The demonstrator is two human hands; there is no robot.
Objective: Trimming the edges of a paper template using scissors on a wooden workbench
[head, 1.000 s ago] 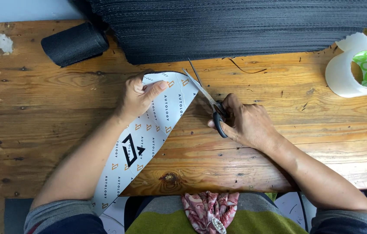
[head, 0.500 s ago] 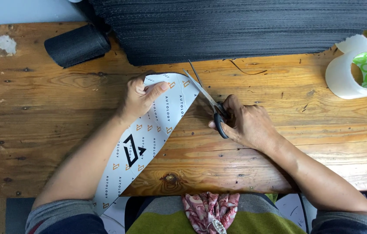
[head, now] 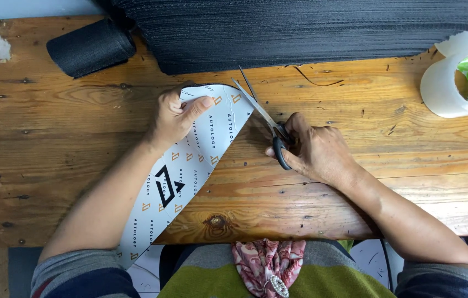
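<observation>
Here the left hand (head: 176, 116) pinches the far end of a printed white paper strip (head: 190, 165) lying mid-desk (head: 52, 165), running off the near edge. The right hand (head: 317, 149) grips scissors (head: 264, 118), blades parted at the strip's edge.

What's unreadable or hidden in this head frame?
- Printed paper strip: near end runs under the left forearm and past the table edge.
- Scissors: handles mostly covered by the right hand.
- Left hand: covers the strip's far tip.
- Tape rolls: cut off by the right edge.
- Black ribbed material: cut off at top.
</observation>
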